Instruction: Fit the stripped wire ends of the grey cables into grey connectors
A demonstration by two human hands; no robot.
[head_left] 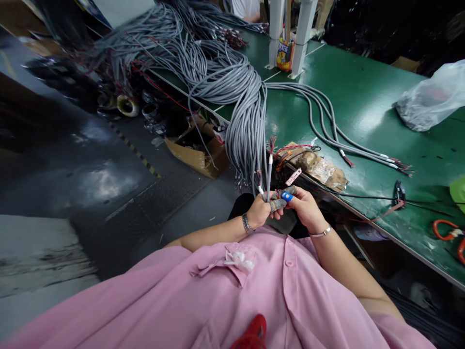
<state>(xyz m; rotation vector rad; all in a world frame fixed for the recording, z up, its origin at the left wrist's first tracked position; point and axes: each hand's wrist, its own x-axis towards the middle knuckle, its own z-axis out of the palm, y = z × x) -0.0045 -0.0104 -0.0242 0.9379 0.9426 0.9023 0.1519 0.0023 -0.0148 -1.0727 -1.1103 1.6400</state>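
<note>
Close to my body, at the table's front edge, my left hand [260, 211] is closed around a few grey cables [269, 177]. White bands and fanned-out coloured wire ends [271, 144] stick up above it. My right hand [304, 207] meets it, its fingers pinched at thin coloured wires [279, 193] between the two hands. Grey finger covers and a blue thumb wrap show on the fingers. Just beyond hangs a thick bundle of grey cables [247, 116], draped over the table edge. Fingertips partly hide the exact grip on the wires.
On the green table [363, 97] several loose grey cables [327, 121] lie right of the bundle. A taped block [319, 167] sits at the edge. Farther right are a plastic bag [432, 97] and orange-handled scissors [443, 229]. A cardboard box [198, 150] stands below, left.
</note>
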